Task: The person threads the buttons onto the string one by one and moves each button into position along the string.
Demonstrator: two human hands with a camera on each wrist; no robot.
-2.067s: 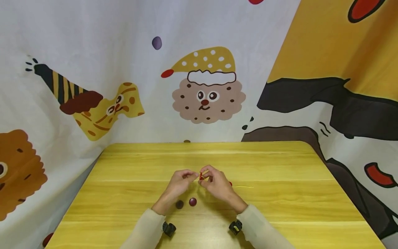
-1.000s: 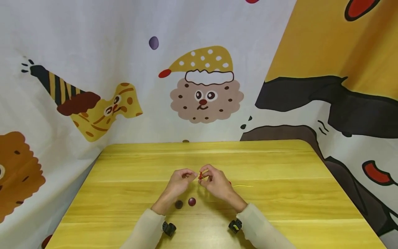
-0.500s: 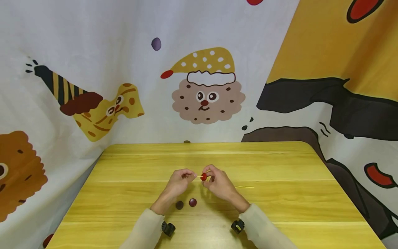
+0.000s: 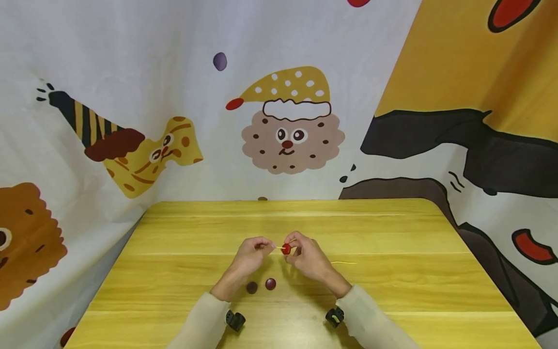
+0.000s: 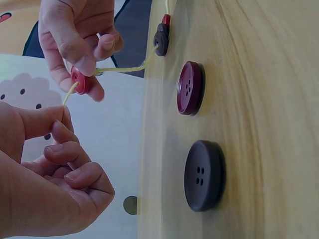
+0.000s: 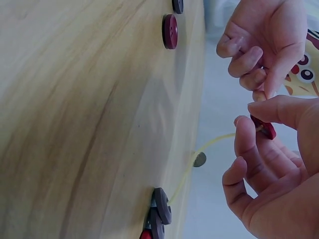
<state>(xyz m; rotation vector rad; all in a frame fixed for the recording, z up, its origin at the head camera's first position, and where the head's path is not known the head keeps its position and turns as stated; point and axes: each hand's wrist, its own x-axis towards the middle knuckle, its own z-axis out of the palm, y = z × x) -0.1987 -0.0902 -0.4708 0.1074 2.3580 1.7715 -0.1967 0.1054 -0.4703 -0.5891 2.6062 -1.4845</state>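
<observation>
Over the table's middle, my right hand point(image 4: 304, 254) pinches a red button point(image 4: 286, 248) between thumb and fingers. A yellow string point(image 5: 122, 69) passes through a hole in this button. My left hand point(image 4: 254, 254) pinches the string's end on the button's left side, seen close in the left wrist view point(image 5: 65, 164). From the right hand the string runs down to several threaded buttons point(image 5: 161, 40), dark and red, lying on the table. In the right wrist view those threaded buttons point(image 6: 160, 206) sit low, and the pinched red button point(image 6: 264, 128) is partly hidden by the thumb.
On the wooden table point(image 4: 196, 310), a maroon button point(image 4: 271, 284) and a dark brown button point(image 4: 252, 288) lie loose near the left forearm. The string's tail point(image 4: 344, 262) stretches out to the right. Behind the table hangs a cartoon-printed cloth point(image 4: 209, 169).
The red button has turned its flat face toward the left hand, and string now shows between the two hands. The right hand has shifted slightly right; the left hand has barely moved.
</observation>
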